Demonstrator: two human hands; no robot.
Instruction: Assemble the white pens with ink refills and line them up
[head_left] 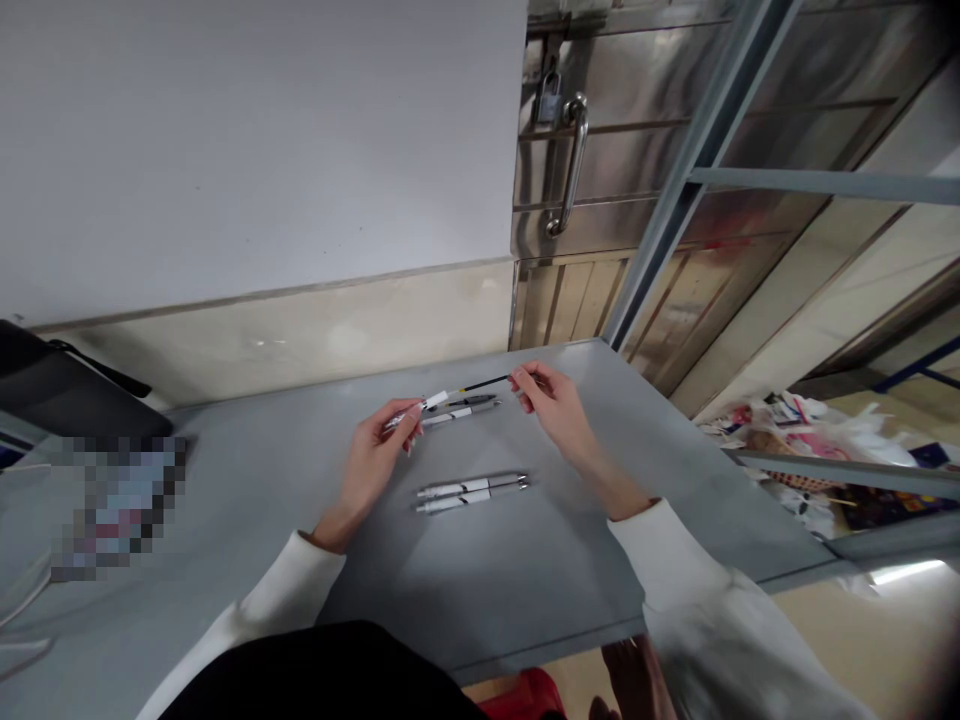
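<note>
Pinched in my left hand (380, 440) is a white and silver pen barrel (435, 400), its open end pointing right. My right hand (546, 398) holds the far end of a thin dark refill (484, 383), whose yellowish end lies at the barrel's opening. Just below them on the grey table (300, 480), a white and silver pen (457, 414) lies beside a dark slim piece (471, 400), partly behind my left fingers. Nearer to me, two more white and silver pens (472, 492) rest side by side.
A black case (82, 385) sits at the table's back left, with a blurred-out item (127, 510) before it. Behind the table stands a wall (262, 150). Metal frame posts (675, 215) rise at the back right corner, before a padlocked metal door (622, 150).
</note>
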